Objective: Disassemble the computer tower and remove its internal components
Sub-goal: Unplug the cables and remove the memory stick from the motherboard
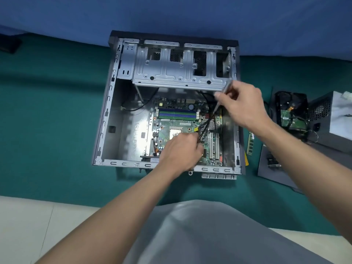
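Note:
The open computer tower (pixel 106 119) lies on its side on a green surface. Its green motherboard (pixel 171 122) sits inside, below the silver drive cage (pixel 171 73). My right hand (pixel 242 103) grips a thin grey screwdriver (pixel 222 96), whose tip points down at the board's upper right corner by red connectors. My left hand (pixel 181 149) rests low on the board and pinches a bundle of black cables (pixel 205 126) with a yellow tag. My left hand hides part of the board.
To the right of the case lie a RAM stick (pixel 250 142), a hard drive (pixel 291 113) with cables, a power supply (pixel 331 119) and a dark side panel (pixel 276 168). A blue wall stands behind. White floor and my grey-clad knee are near.

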The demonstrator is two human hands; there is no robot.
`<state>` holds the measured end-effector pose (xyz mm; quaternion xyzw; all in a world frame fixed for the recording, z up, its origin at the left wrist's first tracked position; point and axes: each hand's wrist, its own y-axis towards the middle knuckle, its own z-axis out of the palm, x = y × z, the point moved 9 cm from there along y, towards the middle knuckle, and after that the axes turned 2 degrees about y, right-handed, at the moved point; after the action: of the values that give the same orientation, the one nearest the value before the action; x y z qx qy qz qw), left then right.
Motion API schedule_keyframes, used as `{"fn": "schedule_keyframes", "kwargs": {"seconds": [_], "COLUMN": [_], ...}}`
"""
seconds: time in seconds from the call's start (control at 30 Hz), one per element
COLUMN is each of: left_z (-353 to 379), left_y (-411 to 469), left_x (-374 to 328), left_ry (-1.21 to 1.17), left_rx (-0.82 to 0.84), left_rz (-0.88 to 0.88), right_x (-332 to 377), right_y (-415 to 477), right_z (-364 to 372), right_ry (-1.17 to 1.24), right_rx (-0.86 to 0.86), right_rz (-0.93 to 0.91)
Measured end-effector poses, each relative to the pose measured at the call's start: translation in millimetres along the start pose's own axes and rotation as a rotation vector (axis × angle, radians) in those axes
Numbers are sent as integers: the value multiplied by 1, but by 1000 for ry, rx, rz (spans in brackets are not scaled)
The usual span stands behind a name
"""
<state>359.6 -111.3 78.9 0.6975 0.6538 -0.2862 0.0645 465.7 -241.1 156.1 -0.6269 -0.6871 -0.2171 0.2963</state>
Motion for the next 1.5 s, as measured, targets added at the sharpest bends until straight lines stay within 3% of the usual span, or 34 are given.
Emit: {"fn": "schedule_keyframes", "kwargs": {"seconds": [0.07, 0.23, 0.33, 0.5, 0.87, 1.5], "left_z": [0, -8, -4, 14, 30, 32], "left_y": [9, 47, 64, 87, 116, 122], "left_x": [5, 18, 17, 8, 1, -14], "left_ry": [-53, 46, 191, 328, 558, 562], "left_rx": [47, 11, -32, -32, -8, -78], "left_rz": [-59, -123, -51, 94, 139, 276], "right_x": [-10, -14, -13, -10, -13, -9], "right_y": [-8, -24, -20, -14, -11, -12], "right_z": [-6, 19, 25, 31, 33, 28], "right_ry": [79, -78, -267, -383, -396, -350], "right_rx": [-130, -133, -116, -105, -120, -208], "right_rz": [8, -144, -190, -200, -189, -228]}}
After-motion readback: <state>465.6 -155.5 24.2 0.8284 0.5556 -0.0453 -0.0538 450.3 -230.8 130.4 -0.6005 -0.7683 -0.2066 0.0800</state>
